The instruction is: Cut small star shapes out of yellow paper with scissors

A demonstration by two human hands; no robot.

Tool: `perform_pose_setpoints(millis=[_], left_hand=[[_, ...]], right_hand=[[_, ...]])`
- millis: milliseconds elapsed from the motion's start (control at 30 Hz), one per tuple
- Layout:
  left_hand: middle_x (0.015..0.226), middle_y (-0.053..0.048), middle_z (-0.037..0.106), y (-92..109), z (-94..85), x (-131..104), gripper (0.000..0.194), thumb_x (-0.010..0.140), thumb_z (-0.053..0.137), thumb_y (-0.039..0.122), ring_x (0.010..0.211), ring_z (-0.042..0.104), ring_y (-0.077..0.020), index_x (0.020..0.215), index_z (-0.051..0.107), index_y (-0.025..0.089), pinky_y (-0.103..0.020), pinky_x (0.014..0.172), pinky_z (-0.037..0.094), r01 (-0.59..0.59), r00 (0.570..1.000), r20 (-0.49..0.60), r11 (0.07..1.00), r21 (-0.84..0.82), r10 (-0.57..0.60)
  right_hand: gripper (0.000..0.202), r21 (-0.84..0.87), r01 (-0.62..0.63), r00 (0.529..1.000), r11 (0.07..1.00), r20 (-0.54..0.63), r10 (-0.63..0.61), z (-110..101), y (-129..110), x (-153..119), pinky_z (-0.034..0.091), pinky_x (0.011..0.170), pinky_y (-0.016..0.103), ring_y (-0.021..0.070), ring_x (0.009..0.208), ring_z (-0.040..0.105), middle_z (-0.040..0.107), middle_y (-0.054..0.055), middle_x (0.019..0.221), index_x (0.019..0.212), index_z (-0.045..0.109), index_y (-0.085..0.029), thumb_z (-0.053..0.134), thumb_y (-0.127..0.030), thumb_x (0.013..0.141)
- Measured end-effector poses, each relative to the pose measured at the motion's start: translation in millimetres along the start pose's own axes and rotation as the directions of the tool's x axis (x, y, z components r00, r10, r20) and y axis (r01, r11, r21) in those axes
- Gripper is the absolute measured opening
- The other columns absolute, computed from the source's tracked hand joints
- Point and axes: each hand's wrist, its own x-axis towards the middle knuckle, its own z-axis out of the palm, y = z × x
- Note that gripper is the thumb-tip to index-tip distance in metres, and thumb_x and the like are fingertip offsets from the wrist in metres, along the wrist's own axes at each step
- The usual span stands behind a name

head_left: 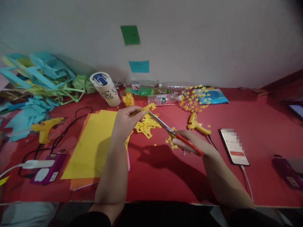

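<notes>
My left hand [129, 121] pinches a strip of yellow paper [151, 107] that has a star shape cut in it. In my right hand [189, 140] is a pair of scissors [174, 132] with red handles. The blades point up and left, their tips at the paper by my left fingers. Below the blades lies a heap of yellow paper scraps [147, 126] with star-shaped holes. Small yellow paper stars [170, 143] are scattered beside and partly under my right hand. Yellow sheets [91, 145] lie stacked over orange ones, left of and partly behind my left forearm.
Glue guns lie left [46, 128] and right [199, 124]. A paper cup [106, 90], plastic bottles [153, 91] and a star-covered clear object [194, 98] stand or lie along the wall. A phone [234, 148] charges at right; a purple power strip [48, 170] and cables lie left.
</notes>
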Motion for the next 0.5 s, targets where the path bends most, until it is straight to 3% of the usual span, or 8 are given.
perform_pose_setpoints(millis=[500], left_hand=[[0.051,0.005,0.055,-1.3,1.4,0.3,0.011,0.074,0.065,0.028,0.038,0.034,-0.002,0.069,0.066,0.018,-0.019,0.038,0.028,0.013,1.0,0.01,1.0,0.011,-0.013]], right_hand=[[0.05,0.02,-0.001,0.999,1.0,-0.037,0.002,2.5,1.6,1.1,0.034,0.043,0.023,0.0066,0.041,0.039,0.037,-0.008,0.049,0.065,0.038,-0.022,0.056,-0.065,0.081]])
